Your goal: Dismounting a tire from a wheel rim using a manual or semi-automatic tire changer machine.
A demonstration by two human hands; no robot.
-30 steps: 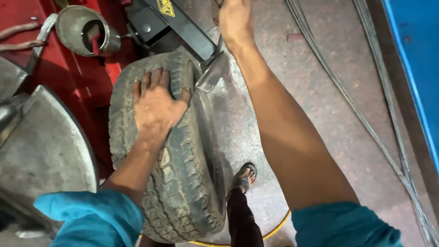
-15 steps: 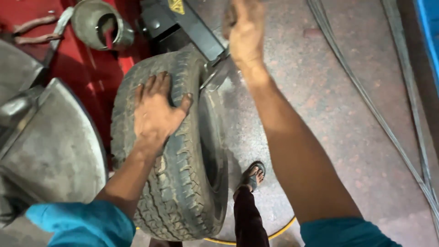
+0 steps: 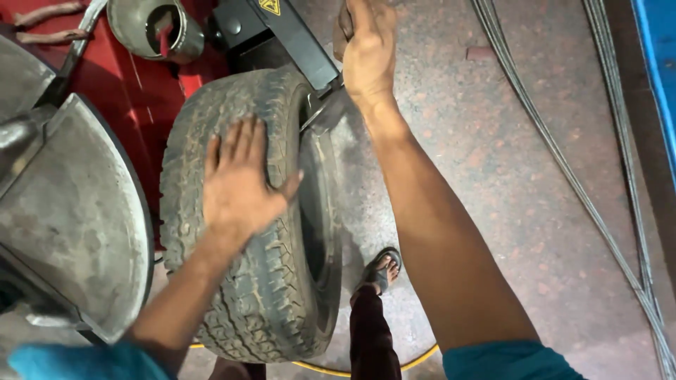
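Firmly, I pressed my left hand [image 3: 239, 186], open and flat, on the tread of the worn tyre [image 3: 246, 218] standing upright beside the red machine [image 3: 134, 91]. My right hand [image 3: 370, 53] was closed round a handle by the black arm [image 3: 296, 39]. Steady pressure would best keep the tyre from rolling.

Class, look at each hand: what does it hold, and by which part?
Left hand lies flat on the tyre tread, no grip. Right hand wraps something dark; what, cannot be told.
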